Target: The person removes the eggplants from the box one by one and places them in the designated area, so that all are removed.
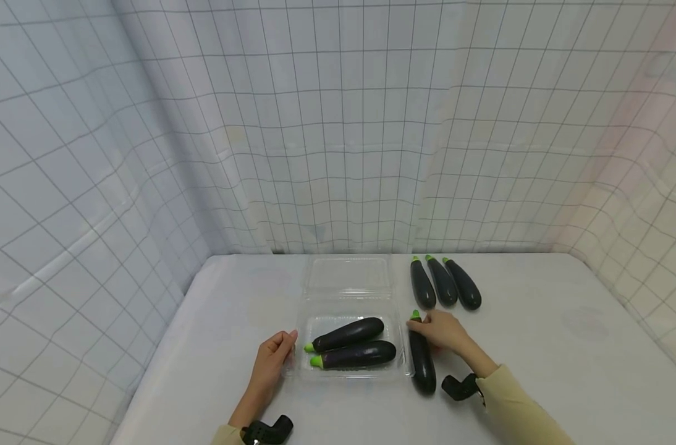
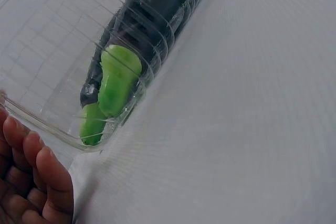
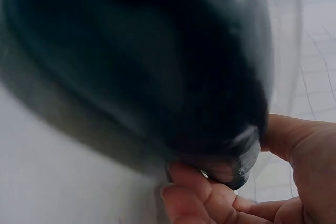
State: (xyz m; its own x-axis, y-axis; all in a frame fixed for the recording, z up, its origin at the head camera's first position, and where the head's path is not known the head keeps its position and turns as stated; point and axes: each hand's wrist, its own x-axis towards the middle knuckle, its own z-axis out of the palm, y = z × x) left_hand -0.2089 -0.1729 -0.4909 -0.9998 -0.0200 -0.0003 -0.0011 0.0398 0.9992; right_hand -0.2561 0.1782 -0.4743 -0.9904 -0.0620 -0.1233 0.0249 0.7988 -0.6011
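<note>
A clear plastic clamshell container [image 1: 403,346] lies opened out, its lid [image 1: 348,276] folded back behind the base. Two dark eggplants rest in the base, a rear one [image 1: 349,334] and a front one [image 1: 360,355], green stems to the left. My left hand [image 1: 272,361] holds the container's left rim with curled fingers; its fingertips [image 2: 47,156] lie by that rim in the left wrist view, the thumb out of sight. Just right of the container, my right hand [image 1: 442,329] pinches another eggplant [image 1: 423,364] near its stem end. That eggplant [image 3: 157,61] fills much of the right wrist view.
Behind my right hand, three more eggplants lie side by side: a left one [image 1: 422,284], a middle one [image 1: 442,281] and a right one [image 1: 463,285]. A white cloth covers the table [image 1: 538,321]. Checked curtains [image 1: 338,154] hang along the back and sides.
</note>
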